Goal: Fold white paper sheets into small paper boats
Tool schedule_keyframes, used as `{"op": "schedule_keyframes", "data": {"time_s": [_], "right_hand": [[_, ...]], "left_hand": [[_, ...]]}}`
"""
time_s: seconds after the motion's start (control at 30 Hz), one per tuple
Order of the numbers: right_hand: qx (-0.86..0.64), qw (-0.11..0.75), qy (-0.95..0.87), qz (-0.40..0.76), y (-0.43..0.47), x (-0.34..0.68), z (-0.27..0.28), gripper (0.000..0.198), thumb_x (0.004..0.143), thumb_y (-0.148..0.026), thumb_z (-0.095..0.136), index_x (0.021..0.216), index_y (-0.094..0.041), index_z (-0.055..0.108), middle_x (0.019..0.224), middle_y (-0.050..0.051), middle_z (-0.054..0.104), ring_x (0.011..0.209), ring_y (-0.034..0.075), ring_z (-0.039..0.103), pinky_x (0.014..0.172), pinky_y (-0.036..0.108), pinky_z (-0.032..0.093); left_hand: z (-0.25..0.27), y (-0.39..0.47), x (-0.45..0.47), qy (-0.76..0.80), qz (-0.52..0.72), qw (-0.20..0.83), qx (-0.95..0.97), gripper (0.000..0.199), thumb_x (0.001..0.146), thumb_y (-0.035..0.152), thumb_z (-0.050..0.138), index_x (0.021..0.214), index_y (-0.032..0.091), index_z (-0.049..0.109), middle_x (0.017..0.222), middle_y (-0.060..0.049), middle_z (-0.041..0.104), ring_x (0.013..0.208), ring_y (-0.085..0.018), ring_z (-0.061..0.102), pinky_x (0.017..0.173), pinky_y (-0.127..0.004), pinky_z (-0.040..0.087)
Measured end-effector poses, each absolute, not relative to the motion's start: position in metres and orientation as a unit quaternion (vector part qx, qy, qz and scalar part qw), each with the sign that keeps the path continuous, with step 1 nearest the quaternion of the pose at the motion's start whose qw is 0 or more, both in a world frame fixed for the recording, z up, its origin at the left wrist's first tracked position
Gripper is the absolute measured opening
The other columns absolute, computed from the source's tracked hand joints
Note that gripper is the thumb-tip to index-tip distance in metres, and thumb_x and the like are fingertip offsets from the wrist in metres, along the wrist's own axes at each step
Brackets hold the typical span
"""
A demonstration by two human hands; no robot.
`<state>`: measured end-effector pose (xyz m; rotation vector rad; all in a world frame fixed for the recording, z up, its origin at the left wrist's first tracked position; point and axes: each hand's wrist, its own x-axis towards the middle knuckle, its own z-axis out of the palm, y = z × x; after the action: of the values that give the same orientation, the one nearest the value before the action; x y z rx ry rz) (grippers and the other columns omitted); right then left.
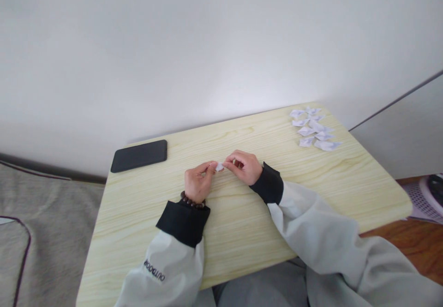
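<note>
A small piece of folded white paper (219, 166) is held just above the middle of the wooden table (242, 233). My left hand (200, 181) pinches its left side between thumb and fingers. On the opposite side, my right hand (244, 166) is closed on the paper with thumb and forefinger. Fingertips cover much of the paper, so its exact shape is hard to make out. Several small folded white paper pieces (306, 131) with pointed ends lie in two rows at the table's far right corner.
A black phone (139, 155) lies face up at the table's far left. The white wall (214, 44) runs along the back edge. To the left is a grey cloth surface (51, 233); a light purple perforated basket (418, 198) stands beyond the right edge.
</note>
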<state>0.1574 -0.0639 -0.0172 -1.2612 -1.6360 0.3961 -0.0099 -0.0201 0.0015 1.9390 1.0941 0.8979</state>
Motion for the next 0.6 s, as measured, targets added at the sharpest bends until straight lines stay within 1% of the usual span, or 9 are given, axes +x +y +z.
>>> {"op": "schedule_keyframes", "data": {"time_s": [0.1, 0.2, 0.27, 0.37, 0.5, 0.6], "right_hand": [[-0.531, 0.504, -0.659, 0.174, -0.0640, 0.1569, -0.0158, 0.018, 0.084, -0.029, 0.057, 0.072, -0.016, 0.059, 0.068, 0.000, 0.060, 0.047, 0.005, 0.047, 0.046, 0.017, 0.040], [-0.536, 0.508, -0.651, 0.175, -0.0640, 0.1576, -0.0148, 0.018, 0.083, -0.029, 0.058, 0.072, -0.016, 0.059, 0.068, 0.000, 0.060, 0.046, 0.005, 0.047, 0.044, 0.017, 0.039], [-0.531, 0.508, -0.654, 0.179, -0.0642, 0.1584, -0.0145, 0.016, 0.083, -0.029, 0.057, 0.073, -0.016, 0.058, 0.069, 0.001, 0.060, 0.046, 0.005, 0.047, 0.043, 0.017, 0.039], [-0.510, 0.501, -0.677, 0.174, -0.0650, 0.1597, -0.0146, 0.014, 0.084, -0.028, 0.056, 0.075, -0.017, 0.059, 0.070, 0.000, 0.060, 0.048, 0.005, 0.048, 0.045, 0.017, 0.040], [-0.487, 0.499, -0.704, 0.133, -0.0665, 0.1610, -0.0157, 0.013, 0.086, -0.026, 0.054, 0.077, -0.018, 0.060, 0.071, 0.001, 0.061, 0.056, 0.007, 0.051, 0.051, 0.018, 0.043], [-0.480, 0.487, -0.721, 0.109, -0.0670, 0.1606, -0.0167, 0.013, 0.087, -0.025, 0.053, 0.079, -0.018, 0.060, 0.073, 0.002, 0.061, 0.061, 0.009, 0.053, 0.055, 0.020, 0.043]], "left_hand": [[-0.0002, -0.0191, -0.0085, 0.433, 0.349, 0.390, 0.734, 0.024, 0.081, 0.035, 0.057, 0.077, 0.017, 0.072, 0.073, -0.002, 0.072, 0.063, -0.013, 0.063, 0.061, -0.022, 0.050], [-0.0028, -0.0183, -0.0064, 0.403, 0.353, 0.453, 0.713, 0.023, 0.077, 0.037, 0.062, 0.082, 0.017, 0.070, 0.078, -0.003, 0.072, 0.067, -0.014, 0.065, 0.064, -0.023, 0.051], [-0.0048, -0.0182, -0.0057, 0.390, 0.355, 0.476, 0.704, 0.024, 0.074, 0.037, 0.065, 0.084, 0.016, 0.067, 0.079, -0.005, 0.071, 0.070, -0.015, 0.066, 0.066, -0.024, 0.052], [-0.0076, -0.0187, -0.0057, 0.387, 0.357, 0.477, 0.704, 0.024, 0.075, 0.037, 0.065, 0.085, 0.015, 0.064, 0.078, -0.006, 0.071, 0.070, -0.015, 0.066, 0.065, -0.025, 0.052], [-0.0077, -0.0204, -0.0071, 0.364, 0.353, 0.478, 0.718, 0.022, 0.078, 0.035, 0.062, 0.088, 0.015, 0.063, 0.077, -0.005, 0.071, 0.071, -0.016, 0.068, 0.065, -0.025, 0.053], [-0.0033, -0.0223, -0.0080, 0.363, 0.353, 0.445, 0.739, 0.018, 0.080, 0.032, 0.060, 0.085, 0.016, 0.065, 0.077, -0.004, 0.071, 0.069, -0.015, 0.068, 0.063, -0.023, 0.053]]}}
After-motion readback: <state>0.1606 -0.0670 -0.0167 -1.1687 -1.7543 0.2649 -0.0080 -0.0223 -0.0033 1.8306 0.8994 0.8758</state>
